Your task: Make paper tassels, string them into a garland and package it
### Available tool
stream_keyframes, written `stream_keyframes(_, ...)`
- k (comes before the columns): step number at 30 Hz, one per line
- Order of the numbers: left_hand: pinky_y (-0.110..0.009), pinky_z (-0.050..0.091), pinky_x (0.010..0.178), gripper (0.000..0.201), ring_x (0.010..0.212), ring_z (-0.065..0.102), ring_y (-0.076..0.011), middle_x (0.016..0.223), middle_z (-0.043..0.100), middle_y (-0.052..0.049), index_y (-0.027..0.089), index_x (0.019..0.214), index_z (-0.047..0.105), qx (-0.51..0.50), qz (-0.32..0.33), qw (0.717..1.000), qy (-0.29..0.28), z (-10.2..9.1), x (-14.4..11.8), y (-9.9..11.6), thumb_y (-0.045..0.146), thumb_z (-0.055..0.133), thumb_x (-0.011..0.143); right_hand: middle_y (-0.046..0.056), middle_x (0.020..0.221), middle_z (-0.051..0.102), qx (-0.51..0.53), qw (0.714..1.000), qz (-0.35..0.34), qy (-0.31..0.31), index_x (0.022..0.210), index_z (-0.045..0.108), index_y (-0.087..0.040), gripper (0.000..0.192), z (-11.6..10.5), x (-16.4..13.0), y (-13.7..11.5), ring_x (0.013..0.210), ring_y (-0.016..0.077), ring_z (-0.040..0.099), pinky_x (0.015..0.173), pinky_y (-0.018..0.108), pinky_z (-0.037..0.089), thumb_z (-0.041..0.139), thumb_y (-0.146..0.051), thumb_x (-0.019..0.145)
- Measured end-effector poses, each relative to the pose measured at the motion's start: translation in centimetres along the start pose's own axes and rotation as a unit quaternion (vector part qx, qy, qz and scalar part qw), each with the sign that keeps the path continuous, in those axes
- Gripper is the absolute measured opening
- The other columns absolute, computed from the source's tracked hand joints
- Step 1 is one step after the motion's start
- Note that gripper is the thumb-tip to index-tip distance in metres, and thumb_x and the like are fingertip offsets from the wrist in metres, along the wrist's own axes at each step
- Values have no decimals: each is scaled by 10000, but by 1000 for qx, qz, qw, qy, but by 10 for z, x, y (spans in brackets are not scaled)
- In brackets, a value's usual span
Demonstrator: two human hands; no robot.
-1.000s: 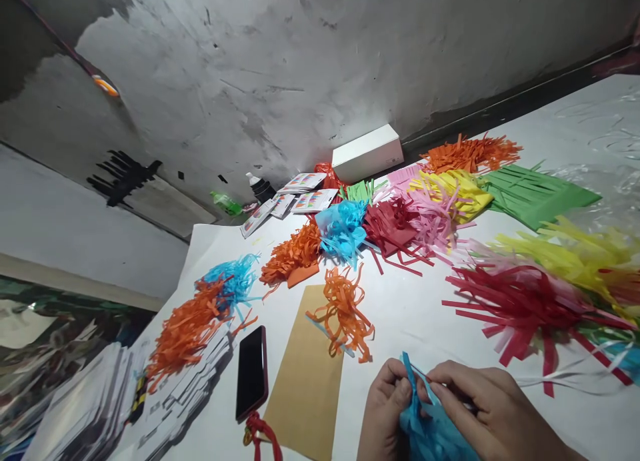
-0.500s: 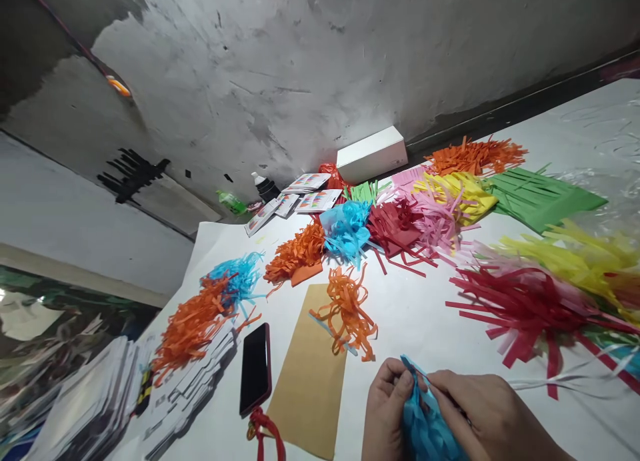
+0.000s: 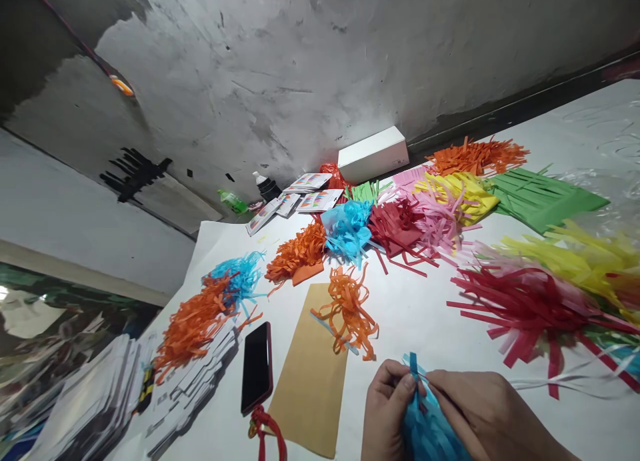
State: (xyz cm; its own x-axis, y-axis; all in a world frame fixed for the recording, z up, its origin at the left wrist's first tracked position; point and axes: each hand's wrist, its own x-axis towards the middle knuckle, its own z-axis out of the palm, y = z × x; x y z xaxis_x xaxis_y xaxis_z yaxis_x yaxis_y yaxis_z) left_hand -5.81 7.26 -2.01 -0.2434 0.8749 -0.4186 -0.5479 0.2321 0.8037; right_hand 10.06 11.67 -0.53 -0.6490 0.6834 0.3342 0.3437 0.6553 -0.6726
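Observation:
At the bottom of the view both hands hold a bundle of blue fringed paper strips (image 3: 425, 429). My left hand (image 3: 385, 411) pinches the top of the bundle between thumb and fingers, where one blue strip sticks up. From the right, my right hand (image 3: 487, 418) closes its fingers on the same bundle. The lower part of the bundle runs out of the frame. A loose orange strip tangle (image 3: 349, 311) lies just beyond my hands on a brown envelope (image 3: 309, 381).
A black phone (image 3: 257, 368) with a red cord lies left of the envelope. Cut paper fringes in orange, blue, red, pink, yellow and green cover the white table (image 3: 425, 314). A white box (image 3: 373, 154) stands at the wall. Card stacks (image 3: 95, 401) sit at the left.
The view shifted slightly. My fingers worked on the blue bundle, and one strip now stands up at its top. Nothing else on the table moved.

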Motion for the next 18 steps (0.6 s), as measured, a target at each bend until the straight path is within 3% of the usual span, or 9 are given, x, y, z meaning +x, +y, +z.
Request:
stream_keyframes(3, -228, 444, 616, 406, 578, 583, -123, 607, 686, -11, 164, 718, 679, 68, 30, 997, -9, 2, -6, 2, 452, 941, 605, 15, 777, 707, 129, 984, 121, -9, 971, 644, -233, 264, -1, 2, 1, 713, 166, 702, 645, 235, 507, 396, -298, 1036)
stream_keyframes(6, -246, 460, 663, 387, 654, 609, -155, 672, 707, -29, 174, 725, 714, 156, 86, 984, -5, 1, -10, 2, 509, 896, 659, -36, 704, 672, 336, 904, 260, -54, 1273, 534, -226, 370, -3, 5, 0, 516, 135, 627, 528, 226, 471, 464, -472, 1007)
stream_keyframes(8, -253, 459, 676, 373, 687, 609, -171, 701, 704, -35, 186, 729, 725, 217, 133, 967, 5, 0, -13, 2, 536, 853, 708, -58, 667, 635, 434, 848, 290, -92, 1317, 492, -203, 490, -5, 7, -2, 415, 102, 541, 449, 205, 398, 494, -552, 972)
stream_keyframes(9, -256, 454, 673, 361, 687, 602, -176, 702, 698, -36, 192, 730, 726, 246, 156, 957, 10, -1, -15, 2, 538, 829, 737, -58, 660, 623, 453, 838, 285, -103, 1273, 523, -195, 489, -6, 8, -2, 406, 93, 524, 443, 200, 380, 498, -572, 962)
stream_keyframes(10, -258, 448, 666, 343, 681, 595, -179, 700, 693, -38, 199, 731, 726, 271, 178, 946, 13, -2, -16, 2, 531, 804, 768, -58, 646, 609, 449, 843, 276, -111, 1200, 567, -191, 460, -7, 9, -3, 411, 92, 521, 448, 201, 377, 493, -577, 962)
stream_keyframes(12, -267, 435, 652, 295, 661, 579, -185, 696, 690, -44, 212, 746, 734, 313, 218, 924, 13, -4, -17, -1, 496, 759, 821, -36, 663, 619, 385, 883, 249, -97, 1034, 633, -198, 386, -8, 10, -5, 489, 112, 566, 502, 219, 417, 476, -546, 978)
stream_keyframes(15, -285, 422, 654, 198, 653, 559, -198, 721, 697, -58, 233, 788, 760, 343, 248, 906, 8, -7, -17, -12, 419, 735, 853, 3, 783, 660, 268, 944, 192, -20, 855, 646, -220, 309, -7, 12, -6, 715, 162, 636, 662, 264, 483, 490, -450, 989)
stream_keyframes(17, -298, 415, 663, 127, 664, 558, -212, 750, 707, -71, 247, 813, 777, 338, 245, 909, 6, -10, -16, -24, 363, 741, 851, 12, 830, 642, 261, 949, 175, 33, 796, 619, -225, 299, -7, 14, -2, 798, 176, 628, 725, 282, 497, 516, -435, 982)
stream_keyframes(18, -305, 414, 675, 100, 680, 570, -223, 766, 713, -82, 254, 826, 788, 335, 238, 911, -1, -11, -16, -31, 338, 741, 852, 12, 823, 626, 288, 938, 185, 60, 788, 606, -227, 306, -9, 15, 1, 798, 177, 621, 722, 286, 505, 526, -451, 980)
